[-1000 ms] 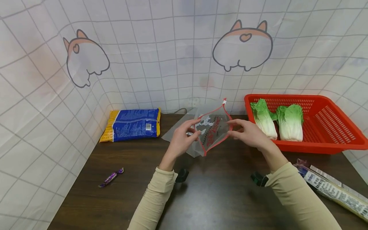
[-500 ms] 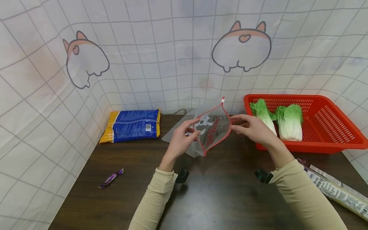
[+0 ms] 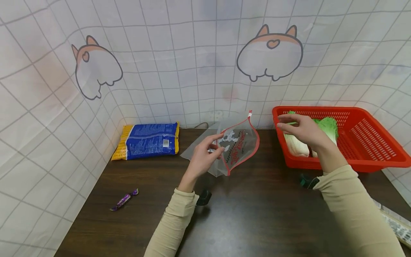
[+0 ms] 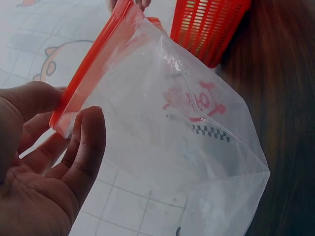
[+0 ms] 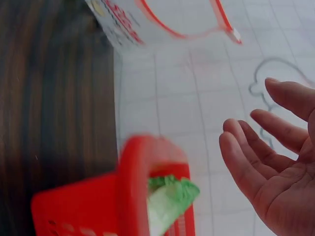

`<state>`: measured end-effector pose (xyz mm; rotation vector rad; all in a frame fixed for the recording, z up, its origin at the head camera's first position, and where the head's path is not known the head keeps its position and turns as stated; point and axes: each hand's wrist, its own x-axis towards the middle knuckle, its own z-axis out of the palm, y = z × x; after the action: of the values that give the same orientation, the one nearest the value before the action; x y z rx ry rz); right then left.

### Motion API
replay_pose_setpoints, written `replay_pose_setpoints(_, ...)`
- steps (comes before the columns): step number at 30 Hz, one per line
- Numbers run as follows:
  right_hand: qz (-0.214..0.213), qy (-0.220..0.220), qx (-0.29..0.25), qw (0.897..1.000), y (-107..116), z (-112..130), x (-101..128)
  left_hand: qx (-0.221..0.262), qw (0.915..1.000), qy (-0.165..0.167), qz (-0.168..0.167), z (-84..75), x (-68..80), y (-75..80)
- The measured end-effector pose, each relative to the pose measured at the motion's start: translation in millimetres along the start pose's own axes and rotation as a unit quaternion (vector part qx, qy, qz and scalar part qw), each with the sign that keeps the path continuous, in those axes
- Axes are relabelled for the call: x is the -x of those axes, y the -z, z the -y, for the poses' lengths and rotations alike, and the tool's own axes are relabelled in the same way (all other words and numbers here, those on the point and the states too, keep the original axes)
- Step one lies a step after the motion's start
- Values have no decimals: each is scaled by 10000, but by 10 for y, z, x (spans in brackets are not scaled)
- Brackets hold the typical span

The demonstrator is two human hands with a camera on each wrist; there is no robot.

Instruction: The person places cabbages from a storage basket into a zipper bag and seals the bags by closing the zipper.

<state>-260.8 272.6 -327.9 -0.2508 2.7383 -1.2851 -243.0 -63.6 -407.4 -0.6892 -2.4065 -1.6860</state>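
Observation:
My left hand [image 3: 205,155] pinches the red zip edge of a clear slider bag [image 3: 239,142] between thumb and fingers. The bag's mouth gapes toward the right, its white slider [image 3: 250,114] at the top corner. Red lettering and a checkered print show through the plastic in the left wrist view. Over the left side of the red basket [image 3: 363,165] is my right hand [image 3: 302,129], fingers loosely bent and holding nothing. Inside the basket lie two napa cabbages [image 3: 295,145], partly hidden behind that hand. The right wrist view shows one leafy cabbage top [image 5: 179,191] at the basket's rim.
A blue and yellow packet [image 3: 152,140] lies at the back left of the dark wooden table [image 3: 244,217]. Nearer on the left is a purple wrapped candy [image 3: 124,200]. Long printed packaging [image 3: 396,223] lies at the right, partly behind the sleeve. A grid-patterned cloth [image 3: 205,64] hangs behind.
My right hand has let go of the bag's right edge and moved right, over the basket. The left hand stays on the bag, whose mouth stays spread.

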Motion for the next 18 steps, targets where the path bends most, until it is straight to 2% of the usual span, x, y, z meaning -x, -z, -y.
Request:
replay_pose_setpoints(8,-137,-370,191,9990,311,-168,-79,-36,10000,-26,-17,8,-4,-13)
replay_pose_setpoints(14,-261,-418,253,9985,484,-351,-163,-125,9999,-41,-17,6,-6,-15)
replay_pose_setpoints(18,-185,-597,38,9980,535,-495,-209,-152,9999,-25,18,11,-4,-27)
